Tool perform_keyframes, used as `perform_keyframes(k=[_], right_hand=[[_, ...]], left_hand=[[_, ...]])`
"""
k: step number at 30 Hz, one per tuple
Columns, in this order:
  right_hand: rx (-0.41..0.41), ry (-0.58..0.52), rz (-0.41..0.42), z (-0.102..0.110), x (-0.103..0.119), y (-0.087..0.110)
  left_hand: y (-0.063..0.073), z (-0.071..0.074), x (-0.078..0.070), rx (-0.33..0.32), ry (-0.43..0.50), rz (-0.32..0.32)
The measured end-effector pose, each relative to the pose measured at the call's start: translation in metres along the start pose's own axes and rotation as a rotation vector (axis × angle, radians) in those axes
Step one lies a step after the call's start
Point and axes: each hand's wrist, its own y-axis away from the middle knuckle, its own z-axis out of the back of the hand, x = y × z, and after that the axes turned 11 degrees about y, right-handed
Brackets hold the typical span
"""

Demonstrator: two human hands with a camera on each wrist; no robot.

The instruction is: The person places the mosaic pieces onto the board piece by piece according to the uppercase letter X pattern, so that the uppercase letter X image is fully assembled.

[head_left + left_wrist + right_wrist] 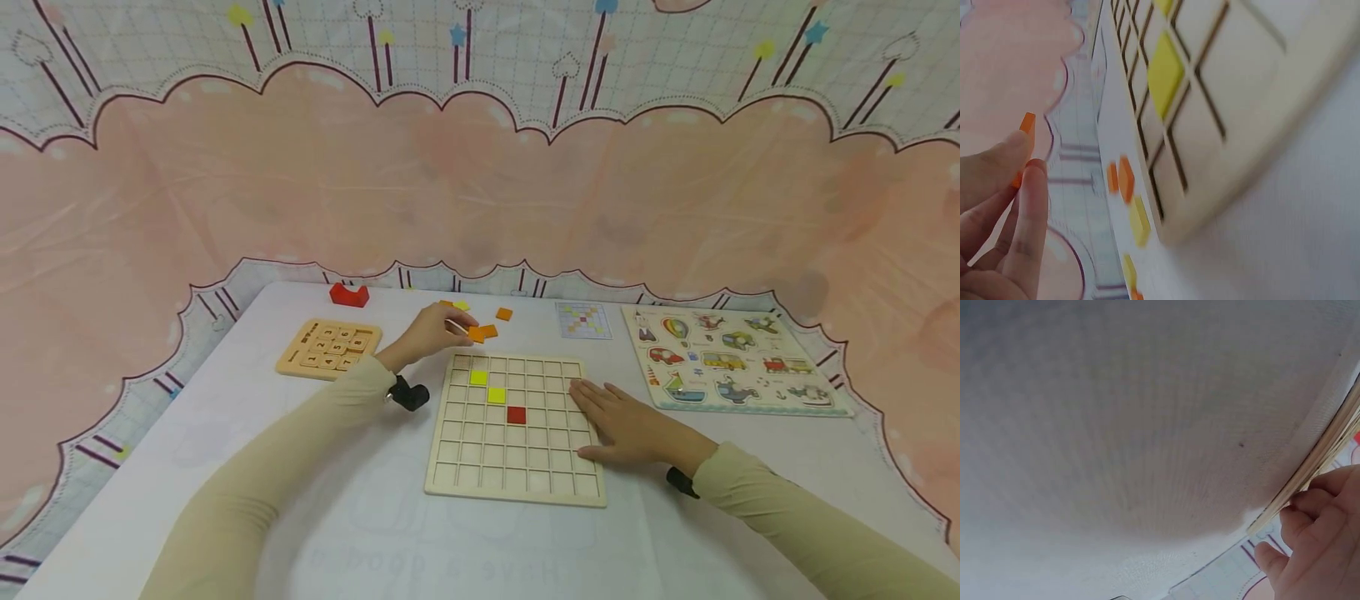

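My left hand (pixel 429 335) pinches a small orange square tile (pixel 1030 132) between thumb and fingers, above the far left of the table. Just below and right of it is a pale wooden grid board (pixel 517 498). On the board, two yellow tiles (pixel 497 396) and a red tile (pixel 516 415) lie along a diagonal in separate cells. My right hand (pixel 633 427) rests with fairly straight fingers on the board's right edge. Near the left fingertips lie loose tiles, among them an orange tile (pixel 504 314) and a yellow tile (pixel 461 306).
Left of the board lies a wooden number puzzle (pixel 306 368), with a red notched block (pixel 349 296) behind it. A printed pattern card (pixel 583 322) is at the back right. Farther right lies a picture puzzle board (pixel 738 360) with vehicles.
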Motion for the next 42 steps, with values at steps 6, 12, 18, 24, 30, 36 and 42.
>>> perform_keyframes(k=[6,12,18,24,30,36,42], right_hand=[[0.009,-0.002,-0.030,0.001,0.001,0.000],[0.024,0.008,-0.040,0.003,0.002,0.000],[0.029,0.000,-0.034,0.004,0.001,-0.001],[0.045,-0.008,-0.043,0.003,0.000,-0.001],[0.041,-0.013,-0.036,0.001,-0.001,-0.001],[0.041,-0.022,-0.034,0.002,-0.001,-0.001],[0.008,-0.026,-0.025,-0.001,-0.002,-0.001]], left_hand=[[0.009,-0.026,-0.016,0.080,0.019,-0.071],[0.014,-0.046,-0.024,0.156,0.040,-0.098],[0.017,-0.063,-0.025,0.188,0.063,-0.103],[0.015,-0.076,-0.024,0.218,0.049,-0.061],[0.011,-0.085,-0.021,0.265,0.039,-0.072],[0.009,-0.090,-0.021,0.282,-0.009,-0.113],[0.007,-0.096,-0.023,0.255,-0.079,-0.072]])
